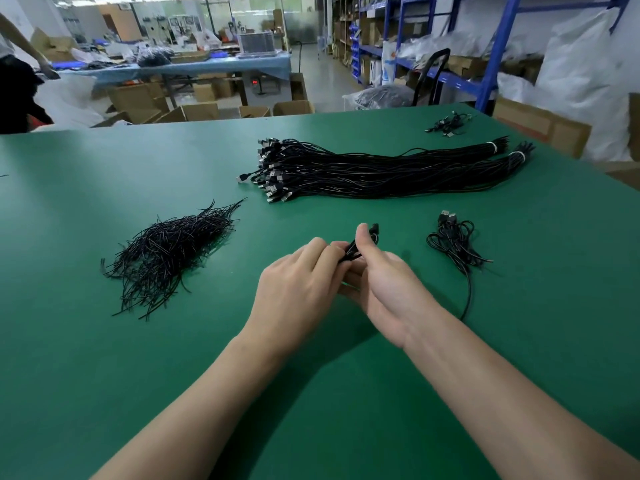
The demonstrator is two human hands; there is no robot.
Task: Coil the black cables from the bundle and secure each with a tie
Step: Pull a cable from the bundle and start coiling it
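Above the green bench (104, 341), my left hand (298, 289) and right hand (381, 282) together pinch one coiled black cable (356, 249), fingers curled.

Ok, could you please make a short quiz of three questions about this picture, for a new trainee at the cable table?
1. True or false: the cable bundle lies on the green table, beyond both hands.
2. The pile of ties lies on which side of the left hand? A: its left. B: its right. C: under it.
3. What do the left hand and the right hand hold between them?

Key
1: true.
2: A.
3: a black cable.
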